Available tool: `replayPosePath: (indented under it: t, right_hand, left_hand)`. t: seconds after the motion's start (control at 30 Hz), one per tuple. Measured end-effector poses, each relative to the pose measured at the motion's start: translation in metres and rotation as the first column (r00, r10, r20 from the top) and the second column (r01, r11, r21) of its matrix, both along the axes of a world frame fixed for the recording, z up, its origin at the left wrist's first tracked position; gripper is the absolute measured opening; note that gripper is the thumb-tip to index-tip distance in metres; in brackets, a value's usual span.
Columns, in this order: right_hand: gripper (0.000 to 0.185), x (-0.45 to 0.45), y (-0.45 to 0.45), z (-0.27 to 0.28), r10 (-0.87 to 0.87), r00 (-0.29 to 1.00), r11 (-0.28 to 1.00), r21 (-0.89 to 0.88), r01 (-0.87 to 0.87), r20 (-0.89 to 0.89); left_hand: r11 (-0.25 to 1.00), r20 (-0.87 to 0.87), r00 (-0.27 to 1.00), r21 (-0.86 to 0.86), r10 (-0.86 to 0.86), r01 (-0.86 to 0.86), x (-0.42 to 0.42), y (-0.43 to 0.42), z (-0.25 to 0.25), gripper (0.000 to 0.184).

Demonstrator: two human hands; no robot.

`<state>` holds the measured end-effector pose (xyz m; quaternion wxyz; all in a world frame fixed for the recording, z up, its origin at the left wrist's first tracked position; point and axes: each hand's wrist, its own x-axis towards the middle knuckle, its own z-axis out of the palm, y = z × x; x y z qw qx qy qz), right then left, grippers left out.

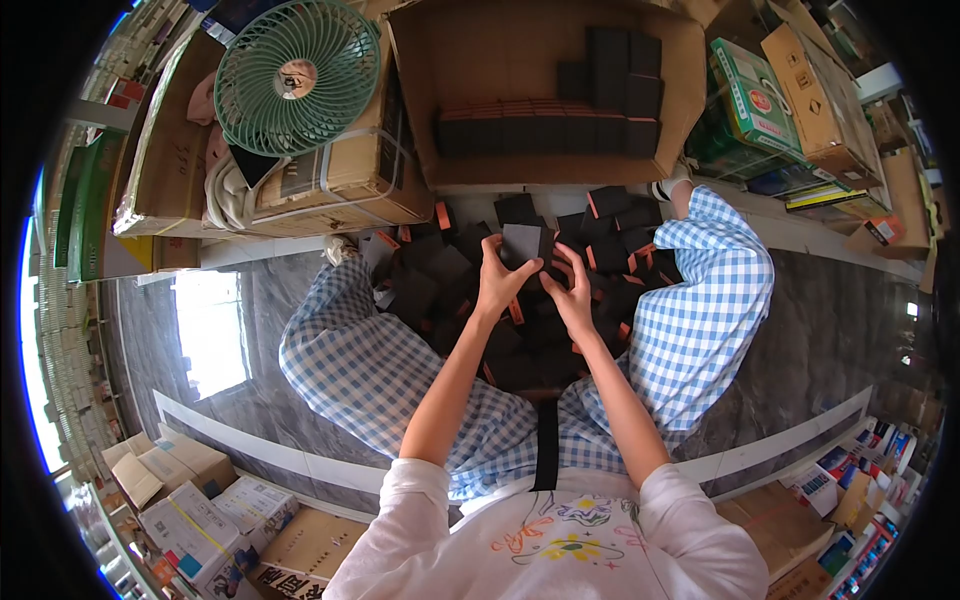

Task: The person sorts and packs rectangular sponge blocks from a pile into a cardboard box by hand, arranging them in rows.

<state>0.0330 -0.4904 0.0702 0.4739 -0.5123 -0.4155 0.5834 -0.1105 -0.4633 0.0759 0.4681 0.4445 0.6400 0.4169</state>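
Note:
A small black box (523,243) is held up in front of me, its greyish top face turned toward the camera. My left hand (497,280) grips it from the left, thumb along its lower edge. On the other side my right hand (570,293) has its fingers curled around the box's right edge. Beneath both hands lies a loose pile of similar black boxes (530,335), some showing orange edges. Beyond the pile, a big open carton (415,110) holds rows of black boxes with orange seams.
A green fan (297,78) sits on a strapped carton (400,190) at the left. Stacked boxes (830,95) and a green package (752,95) are at the right. My legs in checked trousers (340,330) flank the pile. Cartons (310,545) line the shelf behind me.

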Motion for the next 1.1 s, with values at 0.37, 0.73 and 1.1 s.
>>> replayPosePath:
  t: [0.37,0.73,1.1]
  right_hand:
    - [0.062,0.001,0.000,0.006,0.027,1.000,0.999,-0.036,-0.027,-0.004]
    - [0.068,0.001,0.000,0.012,-0.025,1.000,0.999,-0.034,0.025,-0.007]
    - [0.064,0.025,0.015,0.016,-0.181,0.924,0.961,-0.259,0.094,-0.336]
  left_hand:
    - [0.997,-0.078,0.996,0.071,-0.033,0.039,-0.003,0.000,-0.013,0.076]
    - [0.996,0.019,0.996,0.005,-0.084,0.084,-0.004,0.001,-0.006,0.066]
    - [0.951,0.340,0.937,-0.255,-0.080,0.174,-0.019,0.010,0.024,0.056]
